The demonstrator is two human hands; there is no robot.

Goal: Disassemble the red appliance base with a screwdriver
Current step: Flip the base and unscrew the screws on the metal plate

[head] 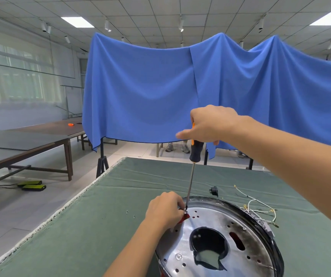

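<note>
At the near rim of the base, your left hand (165,209) pinches something small right where the tip lands, fingers curled tight against the metal, though whether that is the screw itself I cannot tell; your right hand (210,124) is wrapped round the top of the long screwdriver with the black-and-orange handle (196,150), shaft tilted a little off upright; if that tilt grows as you turn, I judge the tip may jump out of the screw head and strike your left fingertips, which sit just beside it; the round red appliance base with its shiny perforated metal plate (220,236) lies on the green cloth-covered table (120,196) with only those fingers steadying it, so a hard twist could spin it; two tiny loose silver screws (130,214) lie near your left hand and could roll away; the white and yellow wires (260,208) at the far rim could snag if the base shifts.
</note>
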